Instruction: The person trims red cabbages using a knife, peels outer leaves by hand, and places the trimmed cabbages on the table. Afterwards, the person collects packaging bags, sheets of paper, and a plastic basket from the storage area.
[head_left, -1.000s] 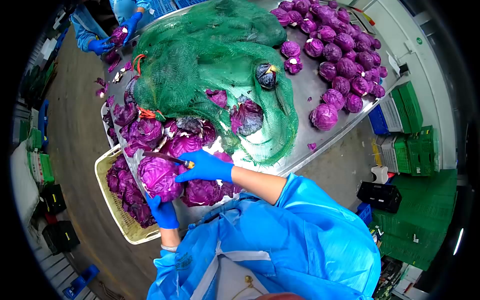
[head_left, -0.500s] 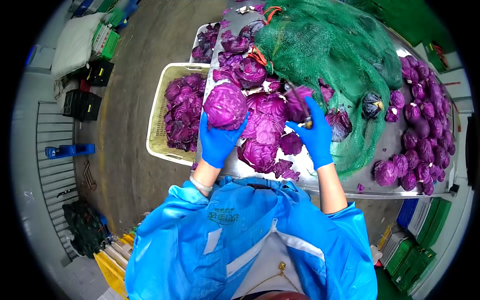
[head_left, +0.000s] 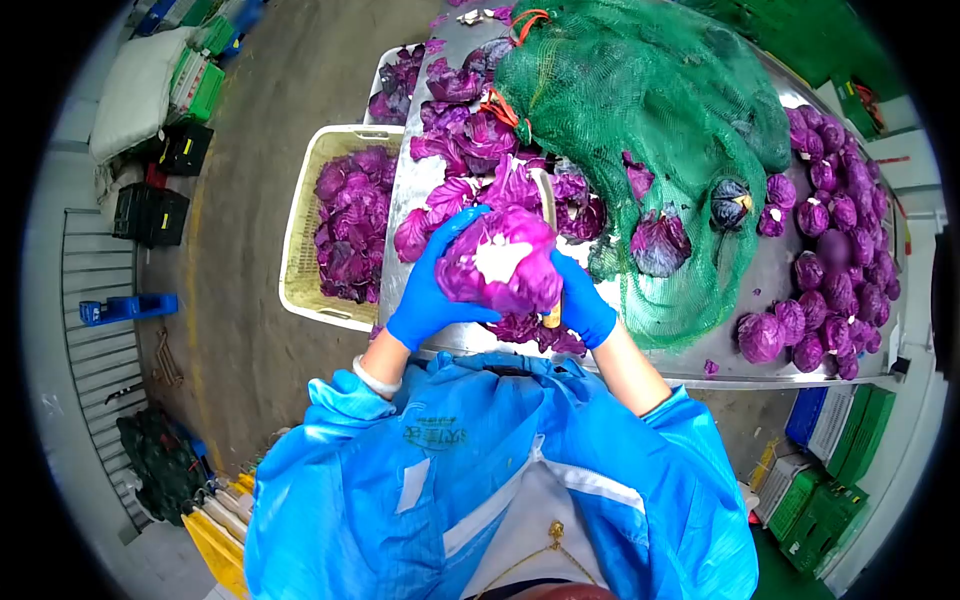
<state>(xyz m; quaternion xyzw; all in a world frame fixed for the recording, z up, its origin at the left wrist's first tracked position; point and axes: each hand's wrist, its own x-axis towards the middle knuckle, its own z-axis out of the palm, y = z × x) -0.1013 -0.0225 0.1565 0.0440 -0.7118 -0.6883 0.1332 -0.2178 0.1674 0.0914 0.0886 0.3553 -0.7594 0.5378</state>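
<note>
Over the near edge of the steel table (head_left: 420,190), I hold a red cabbage (head_left: 497,262) between both gloved hands, its pale cut stem face turned up toward me. My left hand (head_left: 432,290) is clamped around the head from about eight o'clock, fingers wrapped over its top and side. My right hand (head_left: 582,305) is closed on a knife (head_left: 548,215) at about four o'clock of the cabbage; the blade runs up along the head's right side toward twelve o'clock, just beside or touching the leaves. Both hands are about equally close. Loose purple leaves lie under the cabbage, a leaf-filled crate (head_left: 300,240) sits at nine o'clock, and green netting (head_left: 650,110) lies at one o'clock.
</note>
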